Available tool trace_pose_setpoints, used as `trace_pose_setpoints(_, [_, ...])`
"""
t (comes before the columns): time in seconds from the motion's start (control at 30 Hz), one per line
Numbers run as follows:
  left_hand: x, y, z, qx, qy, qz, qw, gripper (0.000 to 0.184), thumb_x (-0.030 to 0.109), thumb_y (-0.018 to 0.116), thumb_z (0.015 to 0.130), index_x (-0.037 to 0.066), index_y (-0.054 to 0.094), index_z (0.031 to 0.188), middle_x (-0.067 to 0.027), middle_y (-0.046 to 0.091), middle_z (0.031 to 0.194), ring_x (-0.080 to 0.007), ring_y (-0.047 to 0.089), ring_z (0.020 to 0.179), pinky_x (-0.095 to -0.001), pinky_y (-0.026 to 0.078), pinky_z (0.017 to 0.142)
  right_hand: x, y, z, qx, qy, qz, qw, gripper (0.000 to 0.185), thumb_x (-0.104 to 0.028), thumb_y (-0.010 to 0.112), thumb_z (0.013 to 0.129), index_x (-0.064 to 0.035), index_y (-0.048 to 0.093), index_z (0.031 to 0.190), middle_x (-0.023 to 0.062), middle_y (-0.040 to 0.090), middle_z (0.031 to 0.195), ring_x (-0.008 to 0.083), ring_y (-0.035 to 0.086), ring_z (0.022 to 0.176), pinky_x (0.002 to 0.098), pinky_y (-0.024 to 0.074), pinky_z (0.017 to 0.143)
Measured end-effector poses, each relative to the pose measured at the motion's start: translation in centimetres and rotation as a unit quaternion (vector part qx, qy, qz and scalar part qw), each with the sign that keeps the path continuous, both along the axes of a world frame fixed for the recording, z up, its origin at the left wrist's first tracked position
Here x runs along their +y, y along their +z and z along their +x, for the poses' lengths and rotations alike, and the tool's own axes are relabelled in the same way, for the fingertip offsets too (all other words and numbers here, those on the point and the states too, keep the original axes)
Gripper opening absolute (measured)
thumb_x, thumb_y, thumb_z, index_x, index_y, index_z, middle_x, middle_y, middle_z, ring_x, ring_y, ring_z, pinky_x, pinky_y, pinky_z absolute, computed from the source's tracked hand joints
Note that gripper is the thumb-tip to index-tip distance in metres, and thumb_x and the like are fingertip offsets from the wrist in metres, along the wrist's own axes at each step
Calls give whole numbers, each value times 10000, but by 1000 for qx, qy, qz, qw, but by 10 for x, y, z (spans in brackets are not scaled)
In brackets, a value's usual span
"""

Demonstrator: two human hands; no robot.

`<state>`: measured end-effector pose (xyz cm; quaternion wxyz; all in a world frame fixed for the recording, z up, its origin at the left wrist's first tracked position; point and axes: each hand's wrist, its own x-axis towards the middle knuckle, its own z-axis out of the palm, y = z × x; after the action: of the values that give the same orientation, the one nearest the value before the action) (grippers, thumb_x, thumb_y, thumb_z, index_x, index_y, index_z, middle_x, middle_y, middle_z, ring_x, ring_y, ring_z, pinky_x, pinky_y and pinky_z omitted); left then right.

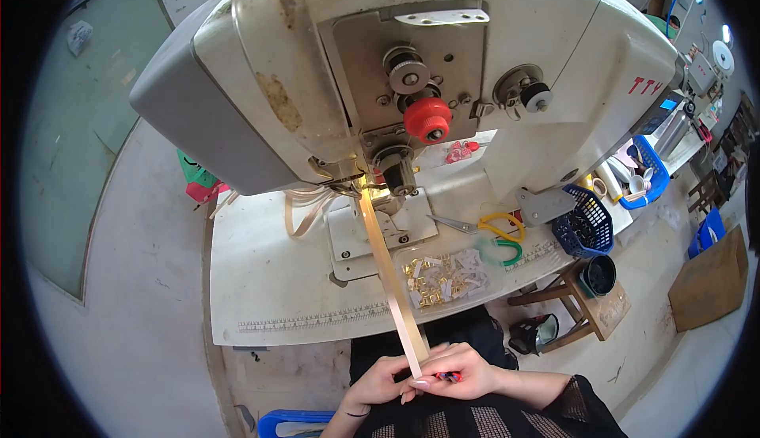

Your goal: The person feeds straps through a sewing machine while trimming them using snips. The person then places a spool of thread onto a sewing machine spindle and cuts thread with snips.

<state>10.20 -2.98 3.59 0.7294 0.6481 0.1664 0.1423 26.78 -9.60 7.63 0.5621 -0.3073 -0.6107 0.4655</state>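
A long beige strap [384, 268] runs from under the needle area of the sewing machine [412, 121] down over the table edge to my hands. My right hand [463, 371] is closed on the strap near my lap, its thumb and fingers pinching it. A small red and blue thing [450, 376] shows under its fingers; its kind is hidden. My left hand [378, 380] is closed beside it, fingers against the strap and partly covered by it. More beige strap [305, 200] lies looped behind the needle on the left.
A clear tray [447, 276] of gold and white small parts sits right of the strap. Beyond it lie scissors [499, 224] with yellow and green handles. A dark blue basket [583, 220] stands at the table's right end, near a wooden stool [609, 311] bearing a black cup.
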Motion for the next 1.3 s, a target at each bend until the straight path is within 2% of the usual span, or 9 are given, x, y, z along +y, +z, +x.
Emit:
trace_pose_setpoints(0.07, [2, -7, -6, -39, -34, 65, 997, 645, 280, 657, 737, -9, 398, 1252, -90, 574, 1037, -134, 562, 878, -248, 441, 759, 0, 0, 1, -8, 0, -9, 1000, 106, -65, 598, 802, 9, 632, 870, 36, 624, 678, 80, 476, 498, 205, 389, 474])
trace_pose_setpoints(0.13, [1, 2, -12, 158, -72, -75, 982, 657, 334, 659, 727, -24, 422, 1224, -128, 506, 1178, -172, 502, 1041, -281, 396, 864, 1, 3, 2, -25, 3, -21, 999, 93, -71, 607, 798, 5, 634, 843, 31, 591, 628, 85, 474, 487, 208, 384, 463])
trace_pose_setpoints(0.17, [-1, 4, -8, 158, -72, -75, 982, 657, 334, 659, 727, -24, 422, 1224, -128, 506, 1178, -172, 502, 1041, -281, 396, 864, 3, 4, 3, -25, 3, -21, 999, 93, -71, 607, 798, 5, 634, 843, 31, 591, 628, 85, 474, 487, 208, 384, 463])
trace_pose_setpoints(0.23, [-6, 8, 0, -5, 12, 21, 1000, 519, -28, 551, 736, 51, 440, 1237, -94, 605, 790, -115, 557, 633, -234, 449, 599, 6, 7, 2, -30, -16, 26, 999, 95, -79, 612, 797, 9, 631, 827, 32, 565, 601, 85, 470, 478, 211, 377, 450])
trace_pose_setpoints(0.37, [-8, 3, -3, 31, 22, -7, 999, 530, -40, 543, 731, 52, 436, 1242, -73, 580, 724, -103, 529, 582, -221, 435, 572, 5, 7, 1, -24, -18, 5, 1000, 96, -83, 612, 797, 7, 632, 826, 36, 567, 605, 85, 471, 473, 212, 374, 442])
trace_pose_setpoints(0.43, [-5, -13, -4, -65, 16, 171, 983, 592, -57, 527, 732, 68, 375, 1291, -46, 555, 671, -79, 502, 542, -206, 421, 549, 5, 8, 2, -21, -5, -17, 1000, 100, -85, 609, 800, 5, 633, 837, 32, 574, 610, 85, 480, 481, 208, 379, 447])
trace_pose_setpoints(0.73, [-7, 10, -1, 9, 42, -3, 999, 525, 46, 564, 806, 61, 367, 1293, -25, 605, 748, -56, 501, 533, -182, 417, 548, 6, 12, 1, -16, -21, -1, 1000, 105, -85, 602, 806, 5, 632, 850, 26, 580, 612, 72, 486, 489, 202, 384, 457])
trace_pose_setpoints(1.03, [-8, -10, -3, -69, 45, 148, 985, 434, -23, 564, 713, 26, 508, 1140, -94, 602, 926, -130, 577, 756, -254, 449, 668, 9, 4, 3, -39, 5, 18, 999, 94, -74, 600, 802, 19, 614, 801, 48, 565, 609, 98, 479, 481, 212, 376, 448])
trace_pose_setpoints(1.3, [-13, -7, -2, 38, 61, 72, 995, 404, -6, 584, 692, 18, 524, 1091, -97, 614, 842, -165, 586, 718, -257, 450, 657, 14, 15, 6, -44, 12, 3, 999, 107, -79, 599, 802, 28, 607, 790, 55, 596, 651, 98, 489, 496, 212, 389, 466])
